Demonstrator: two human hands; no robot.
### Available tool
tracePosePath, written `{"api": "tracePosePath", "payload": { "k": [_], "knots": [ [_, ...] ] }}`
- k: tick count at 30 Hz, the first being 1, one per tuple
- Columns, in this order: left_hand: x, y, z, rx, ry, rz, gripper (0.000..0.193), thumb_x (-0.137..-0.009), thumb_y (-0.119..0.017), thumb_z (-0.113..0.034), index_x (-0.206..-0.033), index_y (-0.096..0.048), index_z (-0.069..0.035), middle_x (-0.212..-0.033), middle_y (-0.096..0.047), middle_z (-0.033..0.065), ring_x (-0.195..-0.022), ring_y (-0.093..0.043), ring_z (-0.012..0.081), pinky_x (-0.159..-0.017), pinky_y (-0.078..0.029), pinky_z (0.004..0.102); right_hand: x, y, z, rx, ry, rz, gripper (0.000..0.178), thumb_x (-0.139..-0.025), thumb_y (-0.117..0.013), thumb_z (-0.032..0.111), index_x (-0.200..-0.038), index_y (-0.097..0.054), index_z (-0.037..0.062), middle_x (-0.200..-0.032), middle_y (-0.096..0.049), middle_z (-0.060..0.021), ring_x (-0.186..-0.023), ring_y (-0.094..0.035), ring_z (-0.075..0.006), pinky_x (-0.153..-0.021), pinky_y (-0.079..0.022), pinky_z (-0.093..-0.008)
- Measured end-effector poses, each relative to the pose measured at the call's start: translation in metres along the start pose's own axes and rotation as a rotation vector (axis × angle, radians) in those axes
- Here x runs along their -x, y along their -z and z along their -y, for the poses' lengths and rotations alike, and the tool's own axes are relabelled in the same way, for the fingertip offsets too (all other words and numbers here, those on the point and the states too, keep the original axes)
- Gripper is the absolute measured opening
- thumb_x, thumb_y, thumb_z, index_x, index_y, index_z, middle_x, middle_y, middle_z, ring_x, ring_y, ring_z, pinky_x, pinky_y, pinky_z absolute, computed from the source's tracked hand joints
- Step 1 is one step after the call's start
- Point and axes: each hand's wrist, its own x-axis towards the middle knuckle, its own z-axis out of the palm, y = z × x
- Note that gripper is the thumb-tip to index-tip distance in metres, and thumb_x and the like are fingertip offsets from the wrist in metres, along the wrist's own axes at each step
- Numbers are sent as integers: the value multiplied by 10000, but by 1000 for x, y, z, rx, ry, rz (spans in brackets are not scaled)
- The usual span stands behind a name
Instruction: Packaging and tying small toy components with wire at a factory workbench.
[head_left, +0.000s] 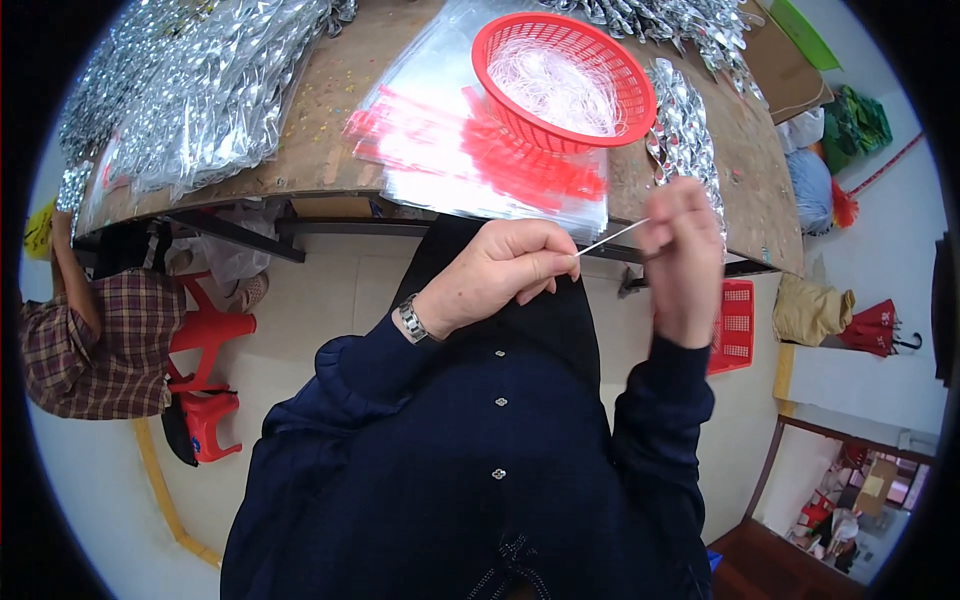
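A thin white cord [612,238] is stretched taut between my two hands, in front of my body near the table edge. One end is pinched between the thumb and fingers of my left hand [505,268], which wears a metal watch. At the cord's other end, slightly higher, my right hand [684,255] has its fingers closed on it, blurred by motion. Just beyond the hands, flat clear plastic bags [420,190] and red plastic strips [500,160] lie on the table. A red basket [560,135] on top holds a tangle of fine whitish cord [555,85].
Silvery packaged pieces are heaped on the wooden table [335,100] at left, with more silver pieces [683,125] at right. A person in a plaid shirt [110,345] is at the left beside red stools [210,335]. A red crate [735,325] stands on the floor at right.
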Motion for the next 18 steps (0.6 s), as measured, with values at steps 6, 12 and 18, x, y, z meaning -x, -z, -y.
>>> {"api": "tracePosePath", "payload": {
  "k": [6, 12, 18],
  "knots": [
    [5, 9, -7, -8, -55, -40, 118, -906, -505, -33, -879, -606, 21, -741, -593, 62, -488, -409, 45, -499, -361, 186, -12, 33, 16, -91, 156, 19, 39, -950, -467, 79, -916, -467, 62, -793, -451, -3, -615, -371, -45, -542, -318, -193],
    [-4, -6, -15, -39, -35, -60, 124, -915, -495, -33, -888, -604, 20, -629, -515, 18, -489, -404, 45, -495, -353, 182, 14, -5, -6, 38, -30, 58, 50, -949, -473, 80, -902, -469, 64, -758, -507, -24, -580, -424, -62, -538, -378, -204],
    [-17, -21, -45, 36, -135, -111, 128, -933, -480, -59, -944, -581, 18, -583, -434, -15, -494, -395, 63, -526, -381, 208, 31, -21, -32, 362, -47, 202, 205, -913, -491, 46, -1117, -495, 29, -842, -573, -31, -714, -546, -74, -616, -432, -201]
  ]
}}
